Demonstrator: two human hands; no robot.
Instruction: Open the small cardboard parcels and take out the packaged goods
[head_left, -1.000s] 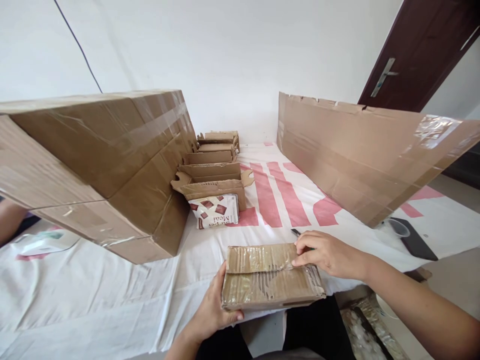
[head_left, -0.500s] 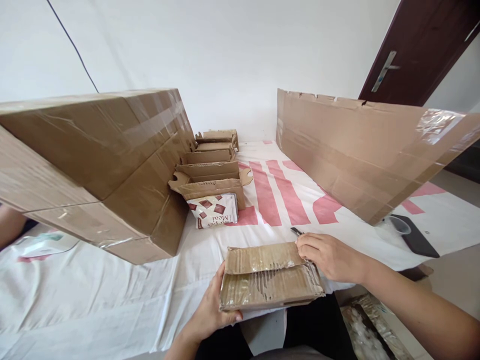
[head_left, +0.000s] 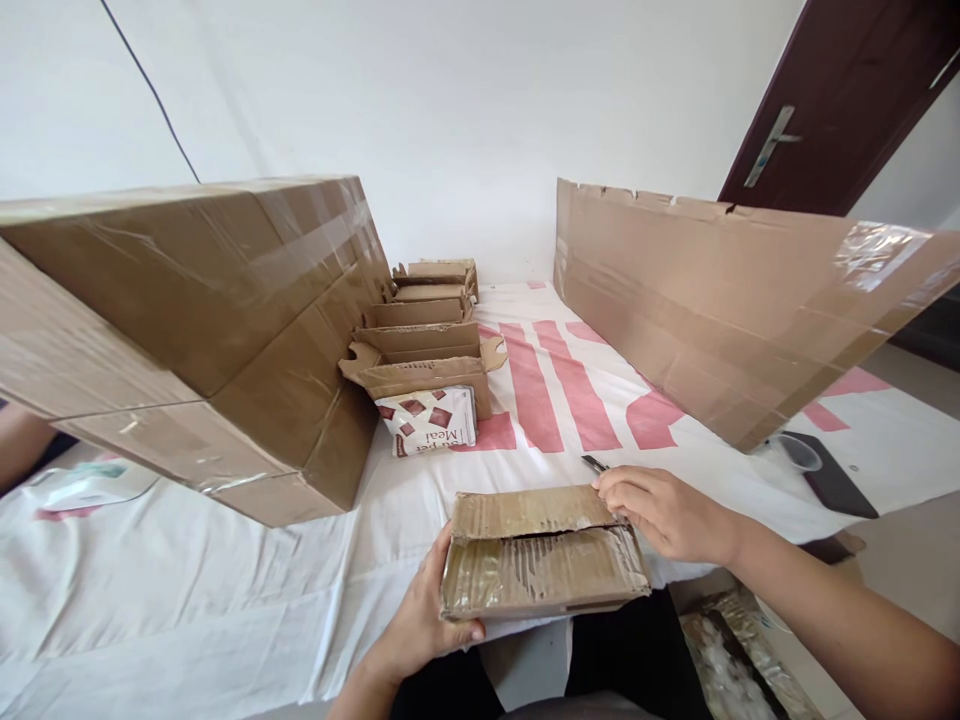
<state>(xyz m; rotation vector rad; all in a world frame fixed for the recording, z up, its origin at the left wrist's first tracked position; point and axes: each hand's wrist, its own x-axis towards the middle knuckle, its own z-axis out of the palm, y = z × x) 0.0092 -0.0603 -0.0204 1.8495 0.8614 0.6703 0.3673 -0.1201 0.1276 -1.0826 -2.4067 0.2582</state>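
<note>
Just past the held box (head_left: 544, 578) stand open cartons (head_left: 431, 374) — packet (head_left: 431, 423) foremost.

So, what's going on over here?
A person's left hand grips one end of a small, rectangular brown cardboard box at the near edge of a white-and-pink cloth. The right hand, at the box's other end, holds a slim, dark-tipped tool, apparently a cutter. A dark gap shows between the box's top flaps. Beyond, a white pouch printed with dark red squares leans against an open brown cardboard box.
</note>
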